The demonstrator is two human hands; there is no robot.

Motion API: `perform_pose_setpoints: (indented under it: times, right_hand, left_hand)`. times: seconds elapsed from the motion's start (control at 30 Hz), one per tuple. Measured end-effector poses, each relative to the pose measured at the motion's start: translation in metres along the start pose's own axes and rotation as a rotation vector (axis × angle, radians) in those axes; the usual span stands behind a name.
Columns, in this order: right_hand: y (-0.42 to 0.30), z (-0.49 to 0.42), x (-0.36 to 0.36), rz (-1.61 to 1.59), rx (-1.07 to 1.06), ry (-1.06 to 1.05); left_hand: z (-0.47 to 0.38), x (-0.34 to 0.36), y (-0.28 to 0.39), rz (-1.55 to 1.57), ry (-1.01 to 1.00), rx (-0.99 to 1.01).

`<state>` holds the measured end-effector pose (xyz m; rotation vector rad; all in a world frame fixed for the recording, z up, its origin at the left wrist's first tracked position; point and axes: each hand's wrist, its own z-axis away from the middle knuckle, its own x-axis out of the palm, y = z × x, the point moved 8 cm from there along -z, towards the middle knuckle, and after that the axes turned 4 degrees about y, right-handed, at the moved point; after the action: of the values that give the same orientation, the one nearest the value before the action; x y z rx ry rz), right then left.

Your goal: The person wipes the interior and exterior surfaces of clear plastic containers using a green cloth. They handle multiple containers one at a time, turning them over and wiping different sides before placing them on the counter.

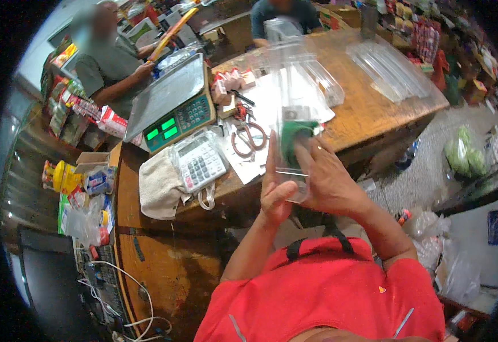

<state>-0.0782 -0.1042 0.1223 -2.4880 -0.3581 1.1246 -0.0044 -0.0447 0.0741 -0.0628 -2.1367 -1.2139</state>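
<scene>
My left hand (276,188) grips the near end of a long clear plastic container (291,83), thumb at its lower edge. My right hand (332,179) presses a green cloth (295,139) against or inside it; the blur hides which. The container tilts up and away over the table. Behind it lie more clear plastic pieces (323,81) on white paper (264,92). To the left are scissors with brown handles (249,140) and a white calculator (199,160) in plastic wrap, beside a beige cloth (160,184).
A scale (167,102) with a metal tray stands at the left of the wooden table (360,124). Flat clear plastic pieces (392,70) lie at the far right. One person (112,64) holds a long yellow object; another (283,15) is behind the table. Cables (146,295) lie lower left.
</scene>
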Motion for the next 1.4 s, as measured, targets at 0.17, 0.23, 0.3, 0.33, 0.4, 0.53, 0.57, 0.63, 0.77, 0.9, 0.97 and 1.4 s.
perform_pose_setpoints:
  times: [0.17, 0.23, 0.3, 0.33, 0.4, 0.53, 0.57, 0.63, 0.77, 0.9, 0.97, 1.4]
  right_hand:
    - [-0.011, -0.001, 0.015, 0.105, -0.184, 0.011]
    - [-0.016, 0.005, 0.023, 0.113, -0.223, 0.053]
    - [-0.024, 0.011, 0.018, 0.223, -0.290, 0.118]
    - [-0.027, 0.013, 0.020, 0.257, -0.328, 0.117]
    - [-0.028, 0.016, 0.022, 0.278, -0.382, 0.151]
    - [-0.021, 0.023, 0.030, 0.244, -0.395, 0.059]
    - [-0.021, 0.024, 0.031, 0.250, -0.406, 0.067]
    - [-0.021, 0.025, 0.034, 0.251, -0.403, 0.028]
    - [-0.021, 0.026, 0.037, 0.215, -0.390, -0.052]
    - [-0.029, 0.030, 0.035, 0.156, -0.449, -0.044]
    - [-0.028, 0.033, 0.045, 0.176, -0.437, -0.125]
    - [-0.029, 0.033, 0.036, 0.092, -0.374, -0.174]
  left_hand:
    - [0.001, -0.015, -0.005, 0.108, 0.046, -0.045]
    - [-0.007, -0.021, -0.003, 0.110, 0.037, 0.027]
    - [-0.011, -0.020, 0.004, 0.056, 0.017, 0.073]
    - [-0.012, -0.023, 0.008, 0.012, 0.028, 0.071]
    - [-0.015, -0.031, 0.015, -0.110, 0.066, 0.060]
    - [-0.018, -0.041, 0.020, -0.285, 0.173, 0.029]
    - [-0.017, -0.041, 0.021, -0.322, 0.198, 0.032]
    - [-0.015, -0.040, 0.024, -0.394, 0.248, 0.045]
    - [-0.014, -0.048, 0.024, -0.290, 0.258, -0.007]
    - [-0.018, -0.062, 0.031, -0.327, 0.399, -0.037]
    - [-0.020, -0.066, 0.033, -0.406, 0.428, 0.029]
    - [-0.013, -0.052, 0.046, -0.495, 0.350, 0.104]
